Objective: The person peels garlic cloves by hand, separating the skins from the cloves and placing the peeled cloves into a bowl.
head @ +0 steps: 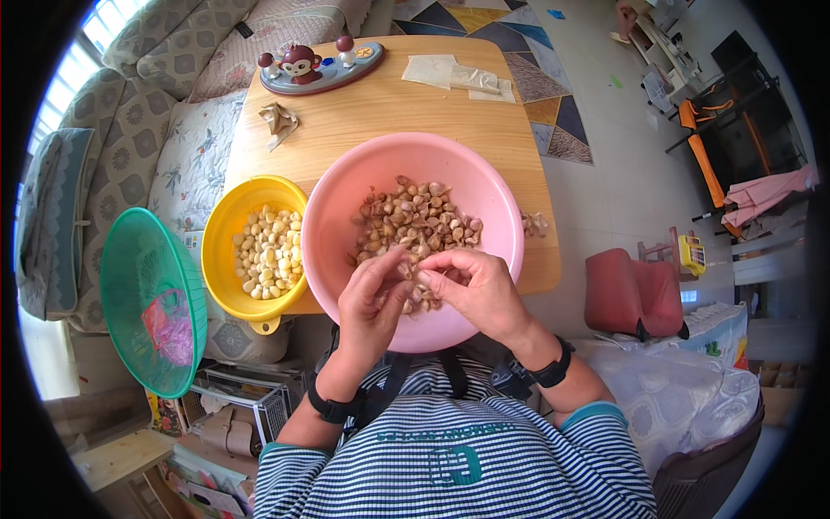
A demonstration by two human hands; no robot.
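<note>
A pink plastic basin (340, 194) holds many unpeeled garlic cloves (415, 217). Over its near part, my left hand (373, 292) has a garlic clove (405, 269) between thumb and fingers. My right hand (476, 289) is close beside it, thumb and forefinger pinched together near the clove; whether something small is between them cannot be told. To the left of the basin, a yellow plastic colander (217, 259) with a hanging tab contains peeled garlic cloves (269, 253). A few pieces of garlic or skin (535, 224) lie on the wooden table right of the basin.
On the wooden table (363, 107) are a monkey-figure toy (301, 65), crumpled brown paper (279, 120) and folded paper napkins (454, 76). A green plastic basket (123, 259) with pink and purple plastic bags stands at the left by the sofa (117, 143). A red child-size chair (632, 295) is at the right.
</note>
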